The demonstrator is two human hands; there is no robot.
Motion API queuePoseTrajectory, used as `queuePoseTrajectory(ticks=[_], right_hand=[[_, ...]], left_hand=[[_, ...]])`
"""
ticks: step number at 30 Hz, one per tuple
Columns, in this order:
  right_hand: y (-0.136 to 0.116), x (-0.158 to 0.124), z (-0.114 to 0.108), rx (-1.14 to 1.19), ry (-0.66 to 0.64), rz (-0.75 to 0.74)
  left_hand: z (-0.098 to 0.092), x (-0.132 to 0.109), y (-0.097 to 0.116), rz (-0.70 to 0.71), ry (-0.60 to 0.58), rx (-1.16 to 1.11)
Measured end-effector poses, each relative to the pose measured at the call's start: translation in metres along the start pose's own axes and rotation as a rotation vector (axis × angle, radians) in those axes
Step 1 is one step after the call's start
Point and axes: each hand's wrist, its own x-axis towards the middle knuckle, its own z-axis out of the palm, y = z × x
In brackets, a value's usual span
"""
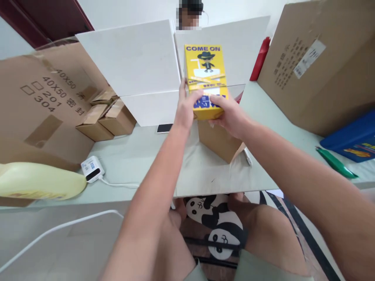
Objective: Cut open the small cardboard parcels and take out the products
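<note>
Both my hands grip a yellow box (205,80) printed with "COME ON" and a cartoon figure in a black hat. It is raised in front of a white board. My left hand (187,103) wraps its lower left side, thumb on the front face. On the lower right, my right hand (228,113) holds it the same way, its fingers partly hidden beneath. Just below the yellow box, a brown cardboard box (218,142) stands on the table, partly covered by my right hand. A dark-screened phone (164,128) lies on the table to the left.
White boards (131,58) stand along the back; a person's head shows above them. Large cartons (322,66) flank both sides. At left are small brown boxes (117,117), a pale yellow bottle (41,181) and a white corded device (92,168). A green tube (336,162) and blue package (351,136) lie right.
</note>
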Motion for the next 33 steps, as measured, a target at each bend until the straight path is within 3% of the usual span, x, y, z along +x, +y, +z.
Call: queuePoseTrajectory(ticks=[2,4,6,9,13,16,18,26,33], right_hand=[[-0.011,-0.036,-0.021,0.033,0.056,0.044],[-0.026,-0.069,-0.049,0.049,0.094,0.055],[-0.04,-0.092,-0.08,0.007,0.157,0.014],[-0.041,-0.1,-0.128,-0.003,0.424,0.03],[0.002,-0.073,-0.177,0.002,0.839,0.314],[0.047,-0.045,-0.201,-0.066,0.963,0.578],[0.073,-0.027,-0.213,-0.097,0.982,0.64],[0.14,0.058,-0.252,-0.299,1.006,0.549],[0.176,0.125,-0.249,-0.307,0.951,0.474]], left_hand=[[0.009,-0.031,-0.007,0.035,-0.012,0.008],[0.005,-0.057,-0.019,0.006,0.042,0.077],[-0.011,-0.077,-0.039,-0.008,0.156,0.137],[-0.045,-0.096,-0.083,-0.096,0.269,0.159],[-0.074,-0.108,-0.141,-0.234,0.363,0.211],[-0.08,-0.105,-0.163,-0.256,0.353,0.254],[-0.08,-0.098,-0.167,-0.255,0.322,0.279],[-0.081,-0.084,-0.173,-0.231,0.232,0.411],[-0.08,-0.075,-0.18,-0.207,0.18,0.55]])
